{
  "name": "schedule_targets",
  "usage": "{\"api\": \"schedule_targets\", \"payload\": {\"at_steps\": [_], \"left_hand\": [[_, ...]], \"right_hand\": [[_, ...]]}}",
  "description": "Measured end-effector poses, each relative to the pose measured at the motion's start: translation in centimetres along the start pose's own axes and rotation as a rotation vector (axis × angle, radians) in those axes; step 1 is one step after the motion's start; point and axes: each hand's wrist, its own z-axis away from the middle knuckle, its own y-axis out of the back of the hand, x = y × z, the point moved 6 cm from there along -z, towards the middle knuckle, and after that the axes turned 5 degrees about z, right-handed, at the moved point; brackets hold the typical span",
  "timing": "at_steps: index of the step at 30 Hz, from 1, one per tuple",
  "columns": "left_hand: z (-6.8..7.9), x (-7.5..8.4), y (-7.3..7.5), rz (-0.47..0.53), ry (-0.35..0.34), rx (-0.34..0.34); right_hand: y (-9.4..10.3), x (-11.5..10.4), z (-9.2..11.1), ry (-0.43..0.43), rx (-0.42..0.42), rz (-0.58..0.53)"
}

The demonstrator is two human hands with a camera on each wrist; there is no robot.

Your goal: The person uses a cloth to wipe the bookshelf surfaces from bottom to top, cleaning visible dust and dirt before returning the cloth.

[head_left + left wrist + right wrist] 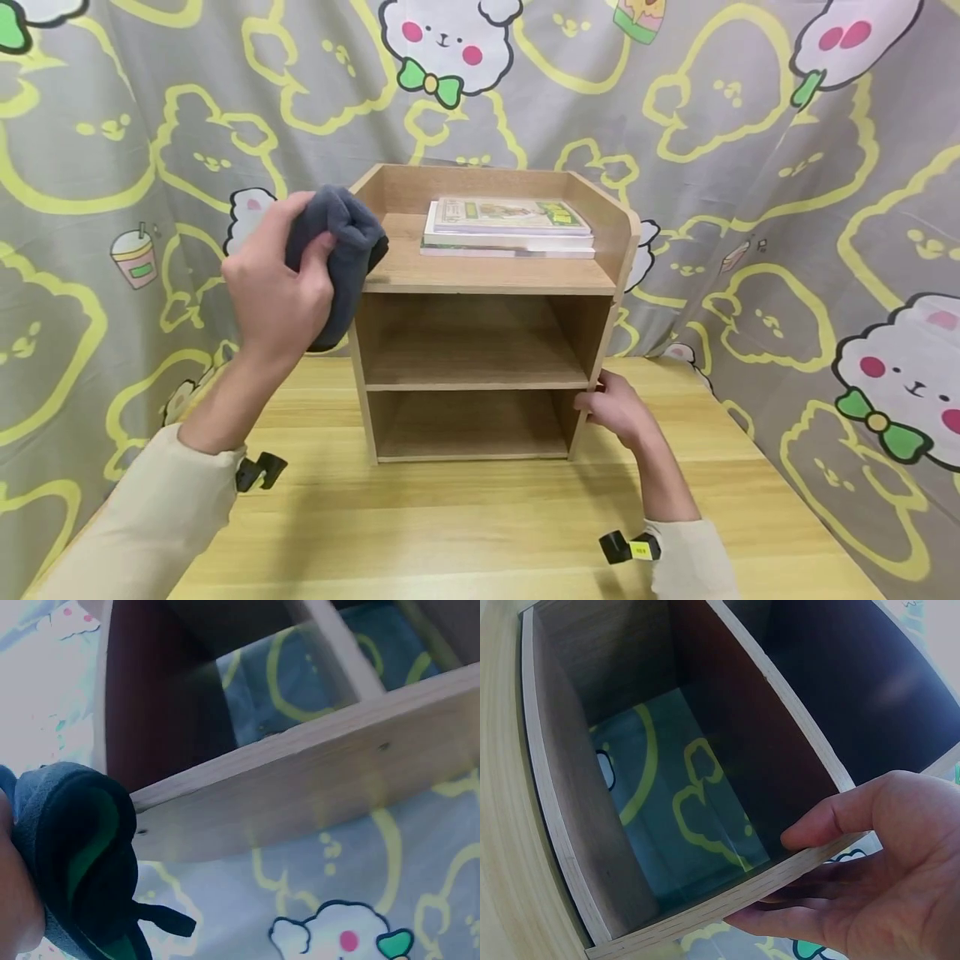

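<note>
Fingers (281, 223) and thumb of the left hand (273, 283) pinch a bunched grey-blue cloth (345, 267), raised at the upper left of the wooden shelf unit (487, 291); whether cloth and wood touch, I cannot tell. A dark strip (169, 920) sticks out from the cloth in the left wrist view. The right hand (618, 408) grips the unit's right side panel (727, 896) low down, thumb inside the bottom compartment, the other fingers outside. Both arms wear cream sleeves (150, 517), with a small black device by each cuff. Beneath lies a light wood-grain table (450, 533), the unit standing upright on it. Books (510, 242) lie stacked flat on its top board, and behind hangs a grey curtain (675, 108) with yellow-outlined cartoon animals.
</note>
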Motion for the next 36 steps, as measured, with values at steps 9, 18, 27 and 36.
{"api": "schedule_targets", "payload": {"at_steps": [9,18,27,36], "left_hand": [[-0.9,0.6,0.6,0.011,0.003,0.049],[2.7,2.5,1.0,0.008,-0.020,-0.084],[10.2,2.6,0.2,0.036,0.015,-0.432],[18.9,-1.5,-0.9,-0.056,0.167,-0.767]], "right_hand": [[0.0,0.2,0.0,-0.002,0.002,0.000],[0.1,0.2,0.0,0.002,0.003,-0.008],[0.1,0.4,-0.2,0.001,-0.002,-0.016],[0.0,0.4,-0.1,-0.004,-0.010,-0.009]]}}
